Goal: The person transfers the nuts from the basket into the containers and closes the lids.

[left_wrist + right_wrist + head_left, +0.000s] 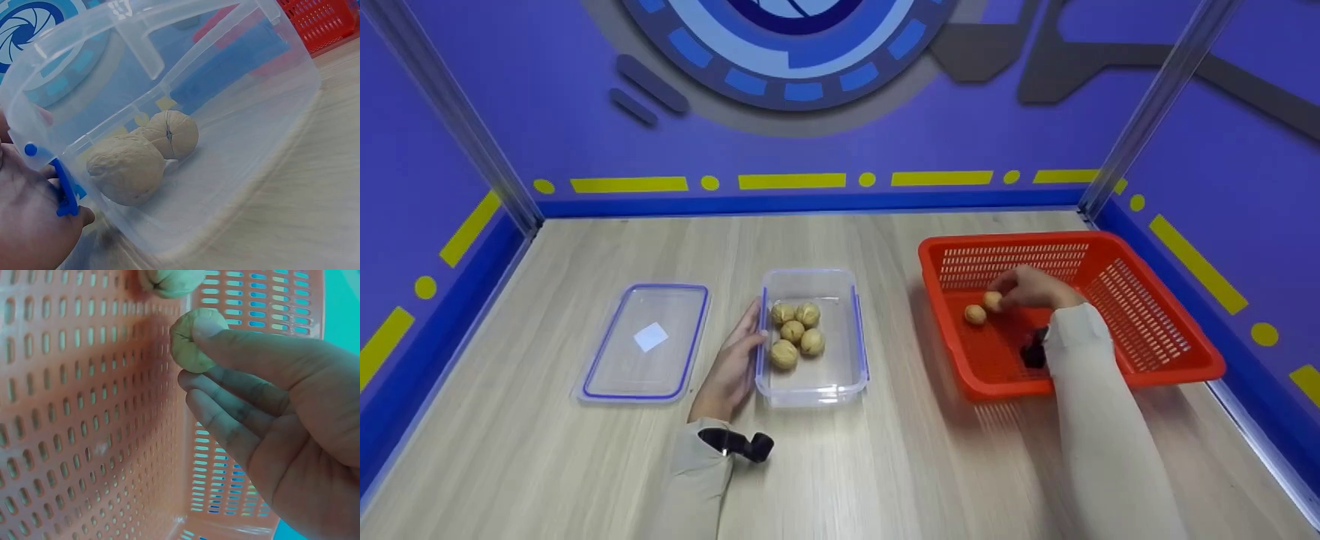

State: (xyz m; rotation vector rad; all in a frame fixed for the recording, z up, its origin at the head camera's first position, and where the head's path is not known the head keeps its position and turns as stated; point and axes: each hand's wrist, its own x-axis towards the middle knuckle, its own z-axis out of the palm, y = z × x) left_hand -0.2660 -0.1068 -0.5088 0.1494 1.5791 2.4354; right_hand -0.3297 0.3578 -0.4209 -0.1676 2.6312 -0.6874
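Observation:
In the head view, a clear plastic container [840, 360] holds several walnuts [812, 342]. My left hand [729, 379] rests along its left side, fingers extended and thumb at the rim. The left wrist view shows this hand [34, 208] beside a blue latch [66, 188], with walnuts [126, 169] behind the clear wall. Inside the red basket [1012, 386], my right hand [1035, 289] pinches a walnut [993, 301] between thumb and fingers. Another walnut [975, 314] lies just left of it on the basket floor. The right wrist view shows the pinched walnut [188, 346] close up.
A clear lid [615, 360] with a blue seal and a white square label [651, 337] lies left of the container. Purple panels [825, 157] enclose the wooden table [885, 465] at the back and sides. The basket's raised slotted walls surround my right hand.

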